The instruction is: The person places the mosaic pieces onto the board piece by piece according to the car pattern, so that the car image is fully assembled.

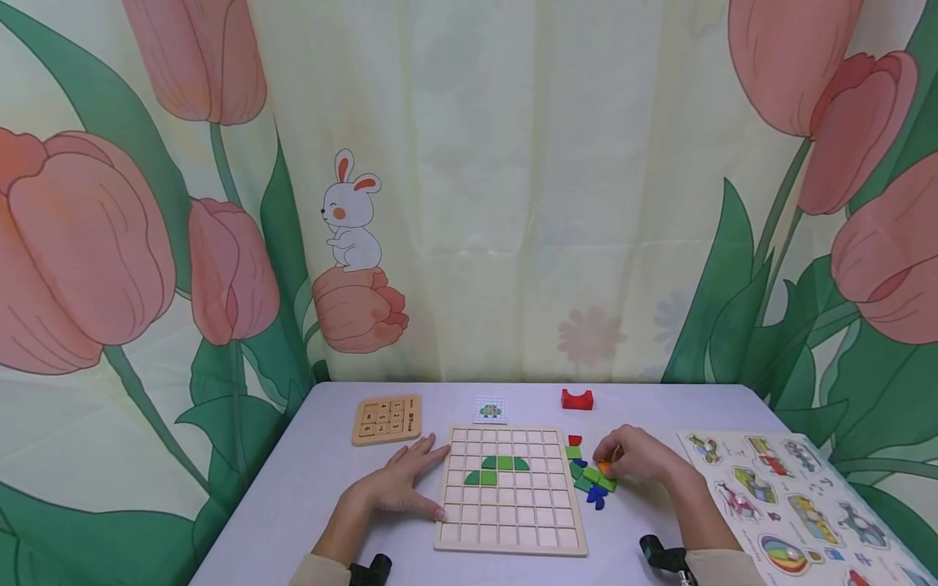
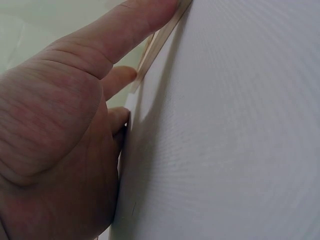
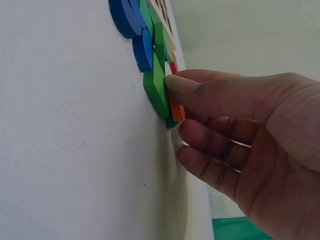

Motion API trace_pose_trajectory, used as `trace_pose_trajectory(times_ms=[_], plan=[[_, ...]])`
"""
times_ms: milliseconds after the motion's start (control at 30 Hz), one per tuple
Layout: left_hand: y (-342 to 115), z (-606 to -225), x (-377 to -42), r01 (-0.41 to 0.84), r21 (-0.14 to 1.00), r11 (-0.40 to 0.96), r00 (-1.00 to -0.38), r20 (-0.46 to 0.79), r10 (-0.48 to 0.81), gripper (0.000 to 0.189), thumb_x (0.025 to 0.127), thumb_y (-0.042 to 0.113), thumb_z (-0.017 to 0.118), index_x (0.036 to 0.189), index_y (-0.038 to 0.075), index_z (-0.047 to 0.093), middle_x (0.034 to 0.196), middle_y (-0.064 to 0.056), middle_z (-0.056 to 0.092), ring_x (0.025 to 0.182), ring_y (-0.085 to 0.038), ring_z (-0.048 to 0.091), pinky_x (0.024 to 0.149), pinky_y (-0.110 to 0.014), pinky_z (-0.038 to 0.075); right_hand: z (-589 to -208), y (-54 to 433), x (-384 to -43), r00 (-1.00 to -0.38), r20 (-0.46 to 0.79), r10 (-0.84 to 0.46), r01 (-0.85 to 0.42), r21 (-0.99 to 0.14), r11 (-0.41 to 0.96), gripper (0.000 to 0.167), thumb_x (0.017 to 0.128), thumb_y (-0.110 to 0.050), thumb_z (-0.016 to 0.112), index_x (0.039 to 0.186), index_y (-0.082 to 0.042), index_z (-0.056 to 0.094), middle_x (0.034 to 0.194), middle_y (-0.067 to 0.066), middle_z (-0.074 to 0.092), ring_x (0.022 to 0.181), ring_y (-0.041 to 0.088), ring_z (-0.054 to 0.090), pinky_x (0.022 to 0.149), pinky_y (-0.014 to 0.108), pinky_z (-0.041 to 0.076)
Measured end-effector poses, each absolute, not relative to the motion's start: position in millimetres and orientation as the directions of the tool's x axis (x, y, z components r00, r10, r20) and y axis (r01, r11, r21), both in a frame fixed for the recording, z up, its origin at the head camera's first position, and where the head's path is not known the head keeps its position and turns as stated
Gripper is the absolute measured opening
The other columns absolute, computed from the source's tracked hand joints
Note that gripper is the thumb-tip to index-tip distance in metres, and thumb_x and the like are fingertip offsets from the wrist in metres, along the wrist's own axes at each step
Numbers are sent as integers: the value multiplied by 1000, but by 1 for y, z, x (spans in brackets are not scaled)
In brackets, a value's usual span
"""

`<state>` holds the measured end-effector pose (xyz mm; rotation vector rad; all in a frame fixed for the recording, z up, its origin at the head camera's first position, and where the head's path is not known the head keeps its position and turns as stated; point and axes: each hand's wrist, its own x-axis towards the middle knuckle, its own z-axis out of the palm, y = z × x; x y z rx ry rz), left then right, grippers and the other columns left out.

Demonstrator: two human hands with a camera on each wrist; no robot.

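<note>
A wooden grid board (image 1: 510, 521) lies on the table, with several green pieces (image 1: 506, 463) in its upper squares, some square and some with a rounded side. My left hand (image 1: 399, 484) rests at the board's left edge, fingers spread, thumb against the frame; in the left wrist view the thumb (image 2: 135, 25) reaches the wooden edge. To the right of the board, my right hand (image 1: 636, 452) pinches an orange block (image 3: 176, 107) between thumb and fingers. Beside it lies a loose cluster of green blocks (image 3: 156, 92) and blue blocks (image 3: 125, 19). The orange block is partly hidden by the fingers.
A small pattern card (image 1: 489, 409) lies behind the board. Left of it is a wooden number tray (image 1: 387, 420); a red notched block (image 1: 577, 400) stands at the back right. A picture sheet (image 1: 806, 505) covers the table's right side. A printed curtain hangs behind.
</note>
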<state>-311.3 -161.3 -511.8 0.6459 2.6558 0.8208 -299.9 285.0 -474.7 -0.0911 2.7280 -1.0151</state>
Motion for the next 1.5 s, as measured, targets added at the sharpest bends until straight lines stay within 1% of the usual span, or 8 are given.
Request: trace_pose_trajectory(times_ms=[267, 467, 633, 767, 833, 1067, 1267, 1500], plan=[[-162, -514, -312, 335, 589, 736, -857, -135, 498, 114, 67, 66, 89, 163, 29, 37, 176, -12, 14, 163, -38, 7, 130, -65, 6, -477, 287, -301, -970, -198, -143, 18, -640, 768, 23, 84, 3, 80, 101, -12, 81, 94, 1, 69, 91, 18, 59, 84, 35, 60], [-163, -513, -312, 344, 585, 734, -854, -129, 503, 114, 68, 66, 88, 163, 29, 37, 176, -12, 14, 163, -38, 7, 130, -66, 6, -477, 286, -301, -967, -189, -170, -9, -643, 766, 20, 84, 4, 80, 95, -13, 77, 91, 1, 68, 90, 18, 58, 84, 34, 59], [-163, -514, -313, 346, 581, 736, -855, -129, 503, 114, 68, 66, 88, 163, 30, 37, 176, -12, 14, 163, -38, 7, 130, -65, 6, -476, 287, -301, -969, -162, -185, -34, -657, 753, 19, 84, 2, 81, 91, -11, 71, 88, 3, 66, 88, 19, 58, 80, 31, 57], [-163, -513, -313, 343, 582, 737, -855, -132, 502, 114, 68, 66, 88, 163, 30, 36, 176, -11, 14, 163, -36, 7, 131, -64, 6, -474, 288, -301, -972, -142, -187, -42, -677, 735, 17, 84, -1, 83, 91, -11, 71, 86, 3, 66, 86, 19, 59, 76, 29, 56], [-163, -513, -312, 340, 585, 737, -855, -135, 502, 113, 68, 66, 88, 163, 30, 36, 176, -10, 14, 163, -36, 7, 131, -64, 5, -472, 289, -300, -972, -138, -188, -41, -694, 718, 16, 84, -3, 83, 93, -11, 73, 87, 3, 67, 86, 20, 59, 75, 29, 56], [-162, -512, -312, 337, 591, 733, -853, -138, 504, 113, 69, 66, 88, 163, 30, 37, 176, -11, 14, 163, -36, 7, 131, -64, 5, -466, 285, -301, -959, -73, -272, -136, -726, 674, 21, 88, -8, 81, 109, -10, 79, 98, 1, 72, 90, 20, 59, 74, 28, 57], [-161, -512, -310, 325, 596, 734, -856, -145, 497, 112, 69, 65, 88, 162, 30, 37, 176, -11, 14, 163, -37, 7, 130, -65, 5, -468, 266, -304, -945, -23, -326, -195, -761, 619, 26, 90, -7, 79, 116, -9, 78, 106, 2, 75, 92, 20, 63, 75, 23, 59], [-162, -510, -310, 331, 594, 733, -856, -138, 498, 113, 69, 65, 88, 163, 30, 37, 176, -11, 14, 163, -37, 7, 130, -66, 6, -467, 237, -302, -935, 44, -353, -258, -767, 587, 32, 89, -6, 81, 120, -5, 75, 106, 1, 75, 92, 17, 64, 79, 20, 59]])
